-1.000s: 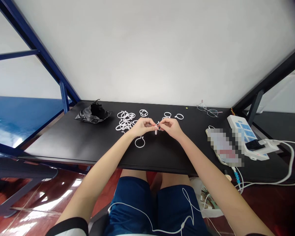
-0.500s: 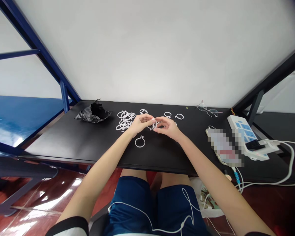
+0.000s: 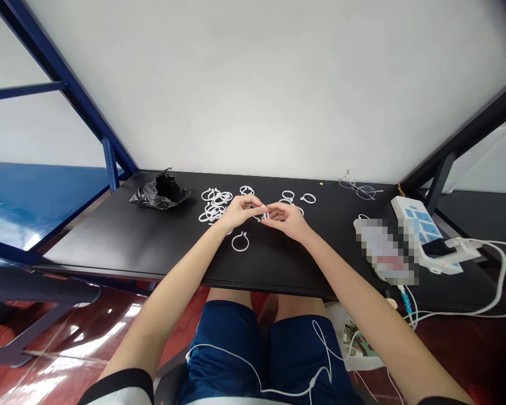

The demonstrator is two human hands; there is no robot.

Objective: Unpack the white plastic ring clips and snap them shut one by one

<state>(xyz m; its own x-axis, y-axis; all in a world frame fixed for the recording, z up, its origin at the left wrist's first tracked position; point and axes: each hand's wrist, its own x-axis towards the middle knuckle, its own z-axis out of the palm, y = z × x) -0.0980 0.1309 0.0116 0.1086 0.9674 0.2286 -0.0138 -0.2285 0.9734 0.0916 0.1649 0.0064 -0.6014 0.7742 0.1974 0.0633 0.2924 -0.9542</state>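
Note:
My left hand (image 3: 240, 212) and my right hand (image 3: 290, 220) meet over the black table, with fingertips pinched together. Between them is a small white ring (image 3: 266, 215), seen nearly edge-on and partly covered by the fingers. A pile of similar white rings (image 3: 214, 211) lies left of my left hand. One open ring with knobbed ends (image 3: 240, 242) rests alone nearer the table's front edge. Beyond my right hand are several more, among them one ring (image 3: 308, 198) off to the right. Others under my hands are partly hidden.
A crumpled black plastic bag (image 3: 162, 192) stands open at the back left. On the right are eyeglasses (image 3: 358, 188), a blurred phone (image 3: 382, 253) and a white power strip (image 3: 421, 225) with plugged-in cables. A white cable (image 3: 253, 376) crosses my lap.
My right fingers have closed in slightly, and the held ring has turned and is more covered. Both hands stay in about the same place.

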